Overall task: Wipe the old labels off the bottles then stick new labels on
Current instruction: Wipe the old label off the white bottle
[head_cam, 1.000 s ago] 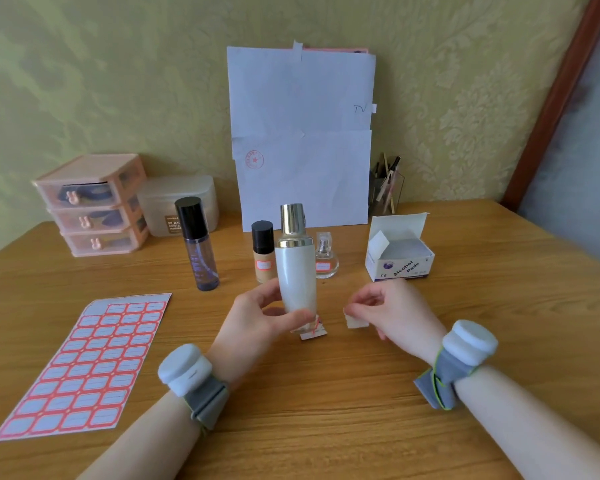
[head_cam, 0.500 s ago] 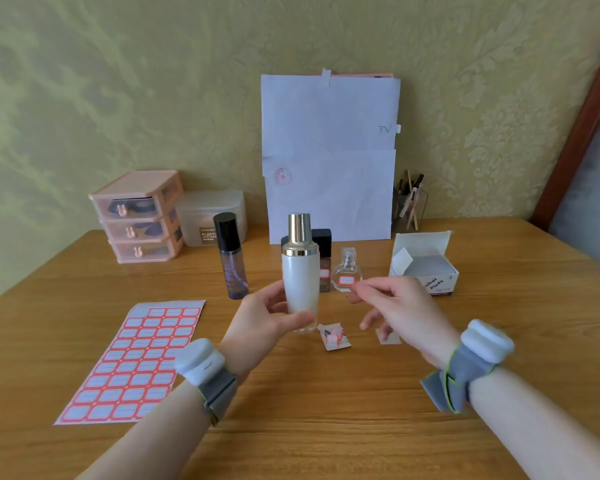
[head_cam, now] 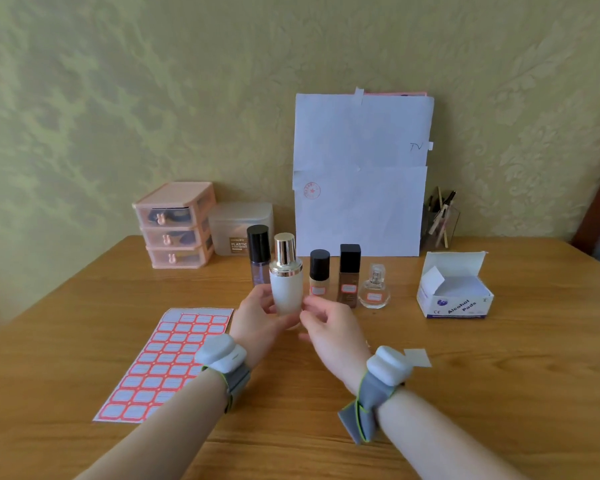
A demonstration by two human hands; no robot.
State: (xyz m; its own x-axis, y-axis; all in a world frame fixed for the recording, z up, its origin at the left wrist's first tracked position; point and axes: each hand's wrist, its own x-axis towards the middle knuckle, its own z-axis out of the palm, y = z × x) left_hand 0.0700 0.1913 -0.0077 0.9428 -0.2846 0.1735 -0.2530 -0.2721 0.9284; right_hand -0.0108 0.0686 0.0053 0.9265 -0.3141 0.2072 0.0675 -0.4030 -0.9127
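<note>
Fingers [head_cam: 262,301] of my left hand [head_cam: 257,320] curl round the white gold-capped bottle [head_cam: 286,289], upright over the table [head_cam: 465,375]. My right hand [head_cam: 329,327] curls fingertips against its side; whether they grip it, I cannot tell.

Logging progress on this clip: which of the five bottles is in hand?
The white bottle with the gold cap, gripped by the left hand. The other four, black-capped or clear, stand in a row on the table behind it.

Free table [head_cam: 499,393] at right; 4 standing bottles [head_cam: 349,282] behind, label sheet [head_cam: 174,355] left.
</note>
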